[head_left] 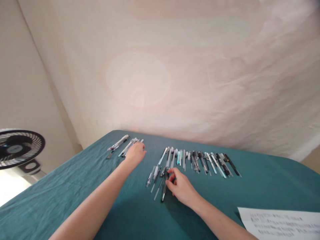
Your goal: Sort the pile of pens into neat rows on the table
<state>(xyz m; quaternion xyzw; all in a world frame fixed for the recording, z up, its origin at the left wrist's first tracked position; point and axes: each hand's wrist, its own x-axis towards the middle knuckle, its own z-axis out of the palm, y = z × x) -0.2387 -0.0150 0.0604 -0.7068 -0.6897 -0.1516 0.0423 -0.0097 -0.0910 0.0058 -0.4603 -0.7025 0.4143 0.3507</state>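
Note:
My left hand [135,154] reaches over a small group of pens [126,147] at the far left of the table, its back towards me. The hand covers part of that group, and its fingertips are mostly hidden. Nearer to me, my right hand [182,187] is curled at a dark pen [164,193], thumb and forefinger against its side. Left of this pen lie several clear pens and thin refills [156,184]. Behind the right hand runs a long row of pens [197,161] in clear, white, light blue and black, laid side by side.
A dark green cloth covers the table [130,213]. More clear pens [119,142] lie at its far left corner. A printed paper sheet [282,221] is at the front right. A black fan [20,150] stands beyond the left edge; a pale cloth hangs behind.

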